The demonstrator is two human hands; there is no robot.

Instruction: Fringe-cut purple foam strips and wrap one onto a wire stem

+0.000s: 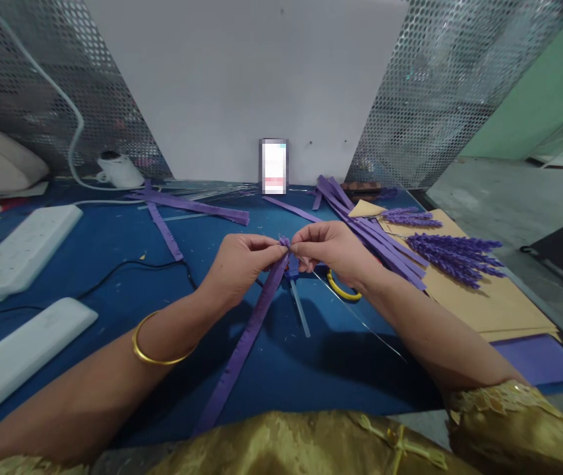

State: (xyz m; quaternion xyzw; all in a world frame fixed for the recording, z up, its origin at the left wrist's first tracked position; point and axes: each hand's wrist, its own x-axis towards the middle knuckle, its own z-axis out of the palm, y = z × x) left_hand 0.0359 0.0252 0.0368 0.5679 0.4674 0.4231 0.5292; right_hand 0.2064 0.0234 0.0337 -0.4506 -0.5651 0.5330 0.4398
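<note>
My left hand [249, 264] pinches the top end of a long purple paper strip [246, 349], which hangs down toward my lap. Close against it, my right hand [328, 247] is closed on a thin wire [360, 320] that trails off to the lower right. Where the fingertips meet, a small frilled purple tip [284, 242] pokes up. Below the hands lies a glue gun, mostly hidden, with a translucent glue stick [300, 310] jutting from it. Beside my right wrist shows a yellow ring-shaped handle [343, 288].
Purple strips [380, 241] lie in a bundle to the right, with others [192, 206] at the left. Finished-looking purple flower sprigs [454, 257] rest on brown paper [489, 307]. Power strips [29, 247] and a black cable [128, 264] occupy the left. A phone [274, 166] stands at the back.
</note>
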